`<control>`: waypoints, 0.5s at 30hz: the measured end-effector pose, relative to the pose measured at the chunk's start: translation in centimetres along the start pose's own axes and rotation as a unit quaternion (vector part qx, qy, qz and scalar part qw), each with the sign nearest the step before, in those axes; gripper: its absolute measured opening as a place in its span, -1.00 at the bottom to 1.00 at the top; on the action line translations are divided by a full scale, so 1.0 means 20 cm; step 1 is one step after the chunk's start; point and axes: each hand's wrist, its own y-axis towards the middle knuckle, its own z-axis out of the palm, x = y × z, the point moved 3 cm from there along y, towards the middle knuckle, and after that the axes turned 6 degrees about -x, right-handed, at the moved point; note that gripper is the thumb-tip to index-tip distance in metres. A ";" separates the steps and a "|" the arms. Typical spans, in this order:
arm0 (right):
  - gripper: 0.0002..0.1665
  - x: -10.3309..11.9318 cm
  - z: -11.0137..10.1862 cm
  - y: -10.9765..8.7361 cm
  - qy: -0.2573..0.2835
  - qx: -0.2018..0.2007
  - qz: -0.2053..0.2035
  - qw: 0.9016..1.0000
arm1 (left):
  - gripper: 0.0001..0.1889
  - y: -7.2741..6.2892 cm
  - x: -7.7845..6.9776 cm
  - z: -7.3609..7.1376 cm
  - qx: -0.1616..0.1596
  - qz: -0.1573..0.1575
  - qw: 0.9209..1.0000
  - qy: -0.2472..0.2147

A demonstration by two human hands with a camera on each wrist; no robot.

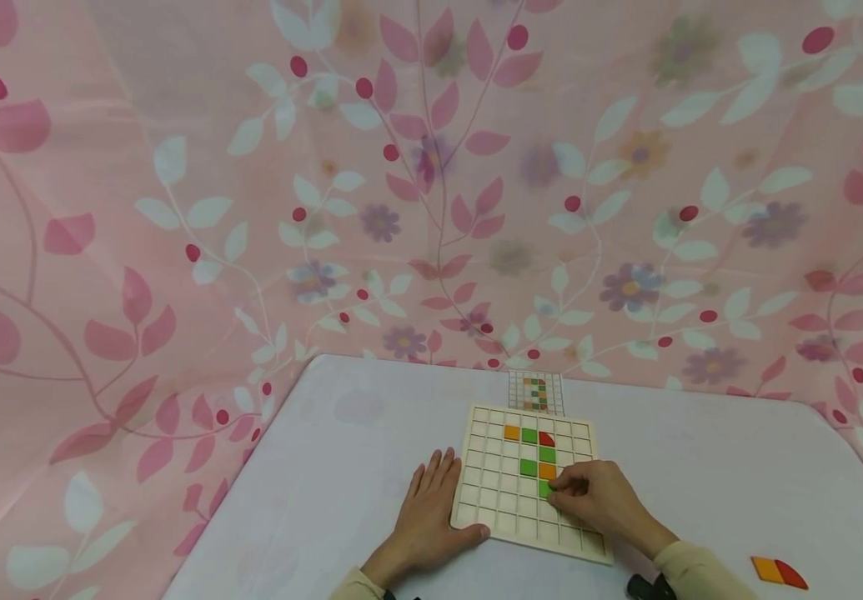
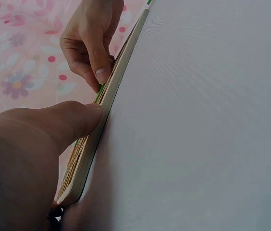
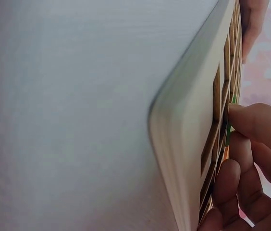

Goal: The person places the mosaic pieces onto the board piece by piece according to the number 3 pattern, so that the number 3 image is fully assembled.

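Observation:
A pale wooden grid board (image 1: 491, 500) lies on the white table. Square green and orange tiles and one red quarter-round tile (image 1: 546, 439) sit in its cells. My right hand (image 1: 592, 500) is over the board's right half, thumb and fingertips curled in at a green square tile (image 1: 545, 489) just below an orange tile (image 1: 547, 472). In the right wrist view, the green tile (image 3: 228, 134) shows between the fingertips. My left hand (image 1: 431, 517) lies flat along the board's left side, fingers straight, with the thumb (image 2: 85, 115) against the near edge.
Behind the board lies a printed card (image 1: 536, 393) with a coloured grid pattern. To the right on the table, an orange tile (image 1: 766, 570) and a red quarter-round tile (image 1: 791, 574) lie side by side. A pink floral cloth (image 1: 431, 208) hangs behind the table.

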 end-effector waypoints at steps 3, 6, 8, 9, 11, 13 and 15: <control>-0.91 0.00 0.00 0.00 0.001 0.004 -0.008 1.000 | 0.17 0.00 0.01 0.00 -0.010 0.006 1.000 -0.009; -0.89 0.00 0.01 0.01 0.004 0.008 -0.014 1.000 | 0.16 0.00 0.01 0.01 -0.019 0.010 1.000 -0.018; -0.88 -0.01 0.01 0.01 0.007 0.010 -0.018 1.000 | 0.16 0.00 0.01 0.01 -0.018 0.007 1.000 -0.022; -0.87 -0.01 0.01 0.01 0.009 0.011 -0.019 1.000 | 0.17 0.00 0.01 0.01 -0.018 0.006 1.000 -0.022; -0.86 -0.01 0.02 0.01 0.014 0.013 -0.021 1.000 | 0.17 0.00 0.01 0.01 -0.018 0.006 1.000 -0.020; -0.83 0.00 0.02 0.00 0.020 0.013 -0.020 1.000 | 0.17 0.00 0.01 0.01 -0.018 0.008 1.000 -0.019; -0.79 0.00 0.01 0.00 0.030 0.014 -0.019 0.999 | 0.17 0.00 0.01 0.01 -0.015 0.006 1.000 -0.016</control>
